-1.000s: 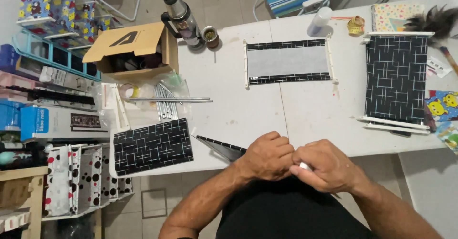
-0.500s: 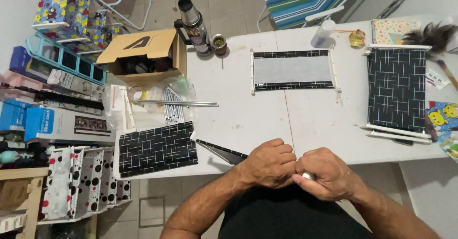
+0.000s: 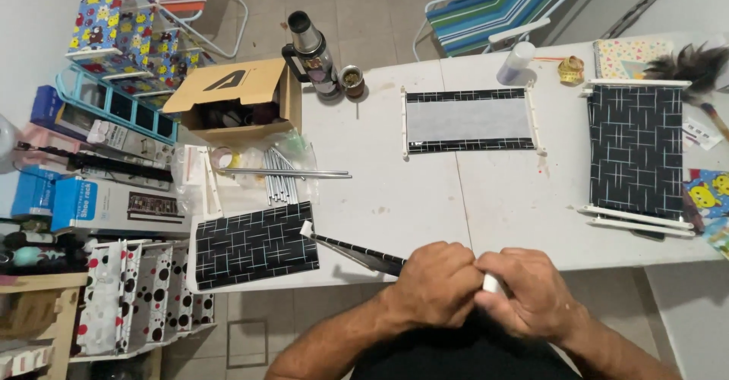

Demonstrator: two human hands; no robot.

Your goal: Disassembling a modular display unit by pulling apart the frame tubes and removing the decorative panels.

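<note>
On the white bench (image 3: 425, 198): an open cardboard box (image 3: 235, 100), a dark thermos (image 3: 313, 55), a small cup (image 3: 352, 81) just beside it, a bundle of metal rods (image 3: 282, 176). A flat black patterned fabric panel (image 3: 254, 245) lies at the near left edge. Striped folding chairs (image 3: 501, 4) stand on the floor beyond.
</note>
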